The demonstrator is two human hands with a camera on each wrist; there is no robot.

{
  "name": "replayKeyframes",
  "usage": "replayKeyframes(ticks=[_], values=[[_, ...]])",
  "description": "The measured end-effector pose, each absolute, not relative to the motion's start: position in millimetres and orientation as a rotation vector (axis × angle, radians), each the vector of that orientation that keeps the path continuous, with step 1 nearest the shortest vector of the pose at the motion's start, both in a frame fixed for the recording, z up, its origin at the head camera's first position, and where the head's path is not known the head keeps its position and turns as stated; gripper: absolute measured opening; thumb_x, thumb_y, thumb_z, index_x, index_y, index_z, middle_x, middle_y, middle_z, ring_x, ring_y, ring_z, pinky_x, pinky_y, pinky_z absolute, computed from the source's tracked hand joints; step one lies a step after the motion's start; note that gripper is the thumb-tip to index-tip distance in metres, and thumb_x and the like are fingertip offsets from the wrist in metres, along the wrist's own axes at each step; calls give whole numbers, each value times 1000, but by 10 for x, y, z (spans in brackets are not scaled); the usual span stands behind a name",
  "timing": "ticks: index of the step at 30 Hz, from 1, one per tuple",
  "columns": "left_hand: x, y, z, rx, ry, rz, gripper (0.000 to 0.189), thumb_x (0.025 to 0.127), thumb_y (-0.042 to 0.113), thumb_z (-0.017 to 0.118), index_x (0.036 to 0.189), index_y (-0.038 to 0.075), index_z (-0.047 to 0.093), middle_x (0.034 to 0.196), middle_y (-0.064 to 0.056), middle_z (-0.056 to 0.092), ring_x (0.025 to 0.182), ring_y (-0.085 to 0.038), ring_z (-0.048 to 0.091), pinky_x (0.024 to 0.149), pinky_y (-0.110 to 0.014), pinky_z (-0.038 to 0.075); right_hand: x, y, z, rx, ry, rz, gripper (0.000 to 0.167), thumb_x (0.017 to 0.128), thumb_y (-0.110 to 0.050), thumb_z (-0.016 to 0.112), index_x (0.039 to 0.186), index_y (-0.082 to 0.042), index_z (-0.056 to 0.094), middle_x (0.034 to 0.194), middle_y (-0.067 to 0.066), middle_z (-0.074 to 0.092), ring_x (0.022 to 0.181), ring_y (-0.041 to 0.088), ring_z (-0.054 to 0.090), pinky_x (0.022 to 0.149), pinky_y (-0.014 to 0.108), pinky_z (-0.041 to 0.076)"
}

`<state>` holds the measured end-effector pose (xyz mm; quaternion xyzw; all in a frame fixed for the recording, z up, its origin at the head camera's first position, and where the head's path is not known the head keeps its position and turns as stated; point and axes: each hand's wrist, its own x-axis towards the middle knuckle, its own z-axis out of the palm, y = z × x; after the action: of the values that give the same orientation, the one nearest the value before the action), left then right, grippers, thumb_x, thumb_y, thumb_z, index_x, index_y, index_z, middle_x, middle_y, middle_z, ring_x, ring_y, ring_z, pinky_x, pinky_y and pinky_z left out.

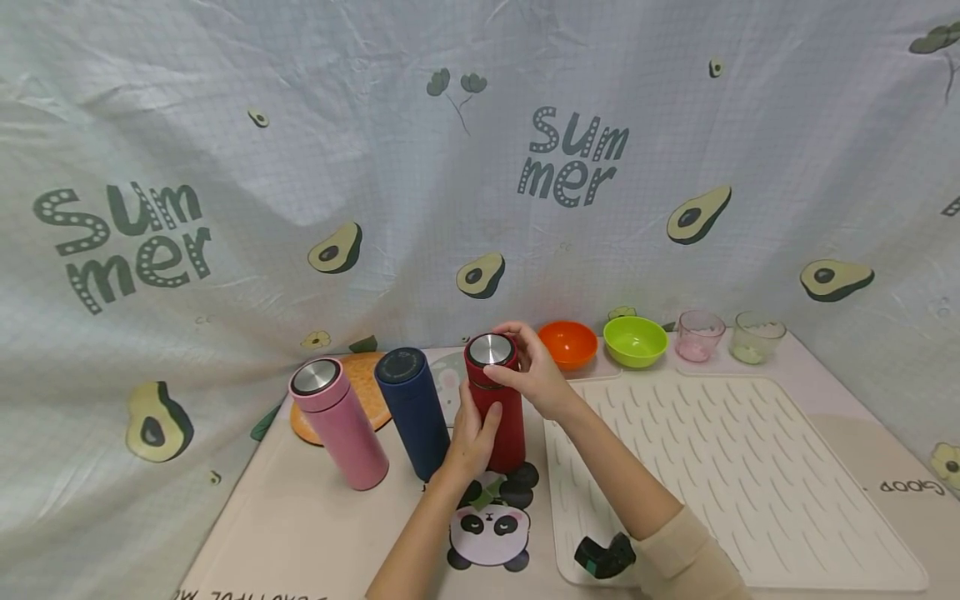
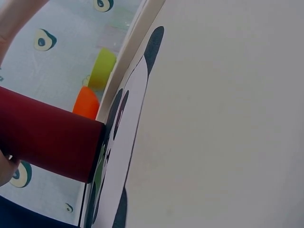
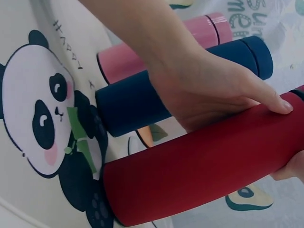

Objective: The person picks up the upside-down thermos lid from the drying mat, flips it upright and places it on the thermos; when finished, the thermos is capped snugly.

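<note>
A red thermos (image 1: pixel 510 429) stands upright on the table, its lid topped with a silver disc. My left hand (image 1: pixel 472 442) grips the body from the left, below the lid; in the right wrist view that hand (image 3: pixel 209 85) has its thumb along the red wall. My right hand (image 1: pixel 536 377) holds the lid at the top, thumb in front and fingers round the back. Close by on the left stand a blue thermos (image 1: pixel 420 417) and a pink thermos (image 1: pixel 348 433), both with lids on. The left wrist view shows the red thermos (image 2: pixel 52 133) base on the table.
Behind the red thermos sit an orange bowl (image 1: pixel 567 358) and a green bowl (image 1: pixel 636 354), then two glass cups, one a pink cup (image 1: pixel 699 346). A ridged white mat (image 1: pixel 720 467) covers the right side, with a small black object (image 1: pixel 603 557) at its front edge. An orange round mat (image 1: pixel 367 375) lies back left.
</note>
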<state>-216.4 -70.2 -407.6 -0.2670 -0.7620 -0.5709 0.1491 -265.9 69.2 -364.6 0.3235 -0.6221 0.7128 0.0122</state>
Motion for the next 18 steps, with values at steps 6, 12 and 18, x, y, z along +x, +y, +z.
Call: replayKeyframes(ticks=[6,12,18], values=[[-2161,-707,-4067,-766,-2200,-1634,51,93,1,40,135,-5,12,122,-25,42,112,-35,46,93,-50,40,-2652,716,-3658,1042,-1999,2183,64,83,-18,66,136,-4,33,126,17,44,110,27,48,89,33,45],[-2158,-705,-4050,-750,-2222,-1623,48,93,1,41,133,-5,15,121,-25,43,110,-34,48,92,-48,41,-2651,693,-3617,998,-2030,2172,61,80,-8,68,132,-3,37,122,17,46,106,28,51,89,36,46],[-2148,-706,-4048,-752,-2218,-1610,47,92,-1,41,132,-7,16,118,-26,45,108,-35,48,91,-49,41,-2638,700,-3606,995,-2090,2157,62,85,-10,58,140,-6,28,128,18,41,112,29,46,94,42,41]])
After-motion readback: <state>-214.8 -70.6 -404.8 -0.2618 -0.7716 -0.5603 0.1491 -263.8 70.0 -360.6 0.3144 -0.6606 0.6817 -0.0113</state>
